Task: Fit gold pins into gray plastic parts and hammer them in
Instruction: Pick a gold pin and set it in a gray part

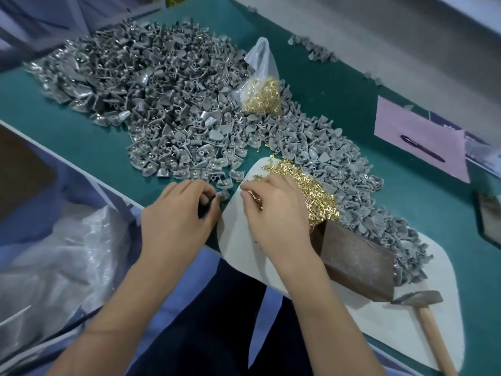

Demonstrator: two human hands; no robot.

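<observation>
At lower centre we see our left hand (179,213) curled, its grip pinching a gray part (224,194). Our right hand (273,210) pinches gold pins (311,191) just beside, on the white mat (238,240). Beyond, gray parts (162,104) cover the green surface (67,137).

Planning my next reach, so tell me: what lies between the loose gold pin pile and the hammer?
In the head view, a brown metal block stands on the white mat between the loose gold pin pile and the hammer.
</observation>
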